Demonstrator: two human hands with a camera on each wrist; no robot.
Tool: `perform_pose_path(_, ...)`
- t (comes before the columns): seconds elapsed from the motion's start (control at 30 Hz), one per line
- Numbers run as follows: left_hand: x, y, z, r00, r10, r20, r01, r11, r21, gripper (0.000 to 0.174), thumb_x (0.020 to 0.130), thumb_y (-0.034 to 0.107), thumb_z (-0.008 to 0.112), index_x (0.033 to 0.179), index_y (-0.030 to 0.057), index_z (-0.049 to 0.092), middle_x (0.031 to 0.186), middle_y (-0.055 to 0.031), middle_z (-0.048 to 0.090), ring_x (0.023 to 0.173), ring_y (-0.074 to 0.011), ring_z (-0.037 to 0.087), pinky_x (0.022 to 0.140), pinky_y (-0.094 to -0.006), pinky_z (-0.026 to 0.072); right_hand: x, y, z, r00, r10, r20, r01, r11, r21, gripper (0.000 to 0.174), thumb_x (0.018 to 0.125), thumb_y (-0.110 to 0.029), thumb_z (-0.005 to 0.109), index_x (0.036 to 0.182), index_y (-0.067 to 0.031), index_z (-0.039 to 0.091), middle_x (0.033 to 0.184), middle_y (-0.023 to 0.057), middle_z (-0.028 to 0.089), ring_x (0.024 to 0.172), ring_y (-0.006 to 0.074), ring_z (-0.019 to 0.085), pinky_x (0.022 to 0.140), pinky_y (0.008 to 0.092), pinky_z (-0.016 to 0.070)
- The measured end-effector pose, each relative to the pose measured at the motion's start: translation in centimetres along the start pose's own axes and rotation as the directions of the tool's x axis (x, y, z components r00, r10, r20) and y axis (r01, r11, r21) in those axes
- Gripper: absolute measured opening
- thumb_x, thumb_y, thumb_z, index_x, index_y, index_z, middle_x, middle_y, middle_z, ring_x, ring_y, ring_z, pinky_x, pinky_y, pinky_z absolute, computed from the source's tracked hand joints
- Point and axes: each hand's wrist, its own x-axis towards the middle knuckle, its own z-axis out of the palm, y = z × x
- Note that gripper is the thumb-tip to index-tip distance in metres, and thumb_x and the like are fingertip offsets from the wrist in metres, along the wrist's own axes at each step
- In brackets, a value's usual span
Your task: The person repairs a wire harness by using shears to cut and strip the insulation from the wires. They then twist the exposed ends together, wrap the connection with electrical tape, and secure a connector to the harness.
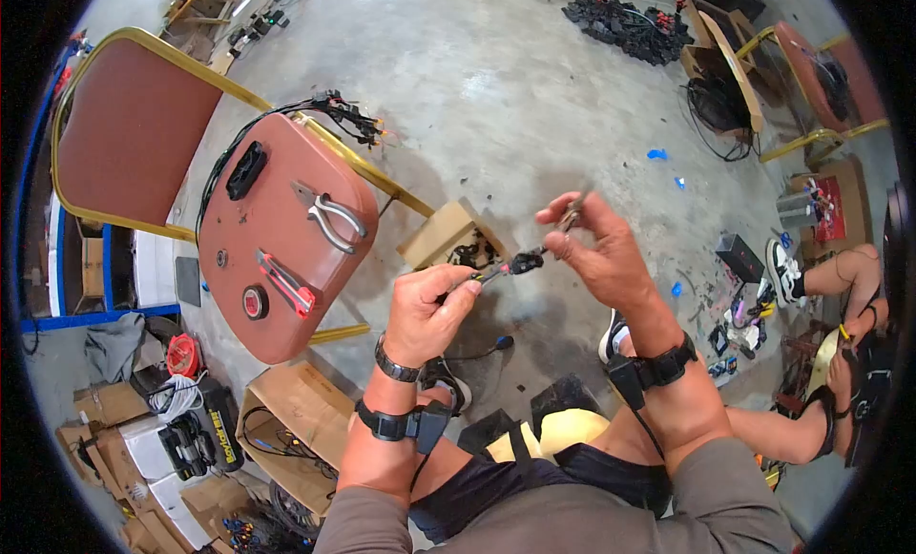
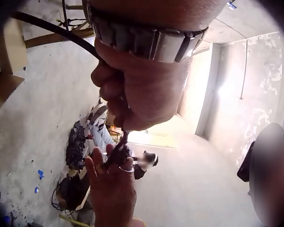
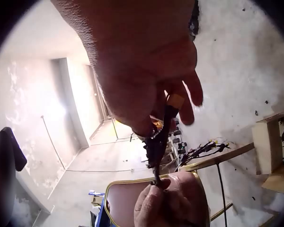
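In the head view, my left hand (image 1: 429, 306) pinches a thin dark cable between thumb and curled forefinger. A small black connector (image 1: 526, 262) sits along the cable, between the two hands. My right hand (image 1: 603, 253) grips the cable's other side with thumb and fingers, where a brownish, blurred end (image 1: 572, 212) sticks out; I cannot tell what that end is. From the right wrist, a dark strip (image 3: 169, 118) with an orange-brown tip shows under the right fingers, and the left hand (image 3: 173, 201) pinches the cable below. A black cable (image 2: 57, 32) runs back from the left hand.
A red-brown chair seat (image 1: 296, 163) at left bears pliers (image 1: 334, 220), a red cutter knife (image 1: 286, 282), a tape roll (image 1: 255, 302) and a black piece (image 1: 247, 170). Beneath the hands stands a cardboard box (image 1: 434, 231). Another person's leg (image 1: 840, 272) shows at right.
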Motion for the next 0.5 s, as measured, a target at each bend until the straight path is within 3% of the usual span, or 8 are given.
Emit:
perform_pose_path(0.03, 0.1, 0.1, -0.1, 0.996, 0.062, 0.062, -0.065, 0.997, 0.036, 0.008, 0.080, 0.004, 0.067, 0.085, -0.0019, 0.066, 0.062, -0.0033, 0.056, 0.054, -0.0111, 0.048, 0.051, -0.0238, 0.0383, -0.3, 0.1, 0.0, 1.000, 0.005, -0.005, -0.005, 1.000, -0.003, 0.028, 0.085, -0.012, 0.068, 0.107, -0.0024, 0.054, 0.095, 0.0045, 0.065, 0.084, 0.0100, 0.060, 0.073, 0.0251, 0.0484)
perform_pose_path(0.07, 0.2, 0.3, -0.2, 0.994, 0.066, 0.087, -0.071, 0.996, 0.053, 0.012, 0.076, 0.002, 0.069, 0.086, -0.0011, 0.065, 0.062, -0.0096, 0.055, 0.055, -0.0205, 0.052, 0.051, -0.0303, 0.0399, -0.5, 0.2, 0.1, 0.980, 0.132, 0.147, -0.150, 0.981, 0.119, 0.027, 0.087, -0.013, 0.066, 0.108, -0.0014, 0.054, 0.094, 0.0050, 0.065, 0.082, 0.0103, 0.060, 0.070, 0.0247, 0.0490)
perform_pose_path(0.13, 0.3, 0.1, -0.4, 0.994, 0.081, 0.078, -0.086, 0.994, 0.064, 0.012, 0.076, 0.003, 0.070, 0.086, -0.0011, 0.065, 0.066, -0.0105, 0.056, 0.059, -0.0211, 0.054, 0.053, -0.0306, 0.0411, -0.5, -1.0, 0.0, 0.864, 0.318, 0.391, -0.429, 0.871, 0.239, 0.026, 0.090, -0.015, 0.063, 0.108, 0.0000, 0.052, 0.087, 0.0045, 0.064, 0.074, 0.0099, 0.061, 0.058, 0.0226, 0.0488)
perform_pose_path(0.23, 0.3, 0.0, -0.2, 0.992, 0.126, 0.013, -0.126, 0.989, 0.079, 0.014, 0.075, 0.004, 0.071, 0.086, -0.0010, 0.065, 0.074, -0.0117, 0.059, 0.066, -0.0227, 0.056, 0.059, -0.0312, 0.0433, -0.6, -1.7, 0.0, 0.788, 0.349, 0.507, -0.543, 0.782, 0.306, 0.028, 0.089, -0.016, 0.063, 0.109, -0.0006, 0.052, 0.082, 0.0024, 0.061, 0.068, 0.0089, 0.059, 0.052, 0.0216, 0.0477)
perform_pose_path(0.3, 0.4, 0.0, 0.2, 0.986, 0.161, -0.036, -0.158, 0.984, 0.081, 0.015, 0.075, 0.005, 0.072, 0.087, -0.0009, 0.065, 0.078, -0.0120, 0.061, 0.069, -0.0237, 0.057, 0.062, -0.0314, 0.0441, -1.1, -1.4, 0.8, 0.785, 0.339, 0.519, -0.563, 0.739, 0.370, 0.027, 0.089, -0.015, 0.064, 0.109, -0.0016, 0.052, 0.082, 0.0015, 0.059, 0.070, 0.0083, 0.058, 0.054, 0.0220, 0.0487)
perform_pose_path(0.4, 0.3, 0.1, 0.8, 0.939, 0.243, -0.244, -0.181, 0.951, 0.251, 0.016, 0.075, 0.005, 0.072, 0.088, -0.0010, 0.065, 0.081, -0.0118, 0.062, 0.073, -0.0242, 0.059, 0.065, -0.0297, 0.0456, -1.7, -0.8, 2.1, 0.879, 0.315, 0.357, -0.463, 0.741, 0.487, 0.024, 0.089, -0.012, 0.062, 0.108, -0.0025, 0.052, 0.092, 0.0025, 0.058, 0.076, 0.0079, 0.056, 0.056, 0.0230, 0.0498)
perform_pose_path(0.47, -1.1, -0.5, 1.3, 0.933, 0.033, -0.358, 0.034, 0.983, 0.180, 0.018, 0.081, 0.009, 0.070, 0.094, -0.0016, 0.065, 0.087, -0.0090, 0.065, 0.077, -0.0203, 0.061, 0.070, -0.0287, 0.0475, -1.8, -0.5, 2.6, 0.911, 0.309, 0.274, -0.406, 0.785, 0.468, 0.023, 0.089, -0.010, 0.062, 0.108, -0.0024, 0.051, 0.091, 0.0025, 0.058, 0.076, 0.0079, 0.056, 0.056, 0.0229, 0.0497)
perform_pose_path(0.5, -1.7, -1.0, 1.7, 0.934, 0.037, -0.357, 0.029, 0.984, 0.178, 0.018, 0.081, 0.009, 0.070, 0.094, -0.0016, 0.065, 0.087, -0.0090, 0.065, 0.077, -0.0203, 0.061, 0.070, -0.0287, 0.0475, -1.9, -0.5, 2.9, 0.935, 0.299, 0.193, -0.355, 0.824, 0.442, 0.023, 0.088, -0.009, 0.062, 0.107, -0.0023, 0.051, 0.091, 0.0024, 0.058, 0.076, 0.0079, 0.056, 0.057, 0.0228, 0.0496)
